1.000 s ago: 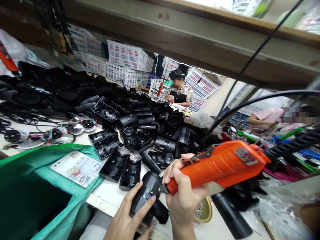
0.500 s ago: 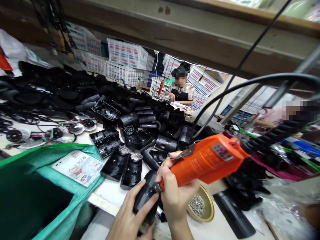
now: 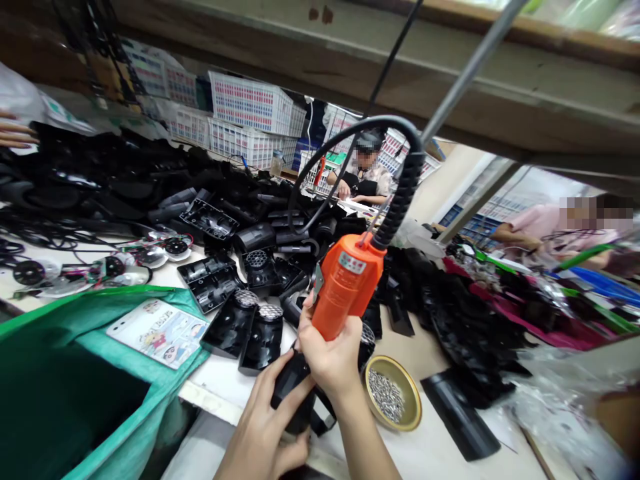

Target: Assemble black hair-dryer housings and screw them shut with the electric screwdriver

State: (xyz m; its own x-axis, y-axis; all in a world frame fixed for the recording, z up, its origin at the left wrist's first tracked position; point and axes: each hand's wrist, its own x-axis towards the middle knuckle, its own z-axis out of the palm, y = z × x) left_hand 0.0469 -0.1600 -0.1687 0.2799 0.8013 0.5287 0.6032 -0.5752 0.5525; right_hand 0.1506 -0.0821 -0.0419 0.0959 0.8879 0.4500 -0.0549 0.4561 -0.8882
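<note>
Right hand (image 3: 327, 357) grips an orange screwdriver (image 3: 345, 287) upright (best kept square) over the black housing (image 3: 290, 393) clasped by the left hand (image 3: 263, 437).

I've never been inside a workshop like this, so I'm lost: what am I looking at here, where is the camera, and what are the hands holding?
The camera sits on a person's head and looks down at their own two bare hands over a crowded workbench. The right hand grips an orange power screwdriver, held nearly upright, with a black coiled cable running up from its top. The left hand holds a black plastic housing under the tool's tip. Beside them stands a small gold dish of screws. Behind lies a pile of similar black parts; a green bag sits at the left. Other people work in the background.
</note>
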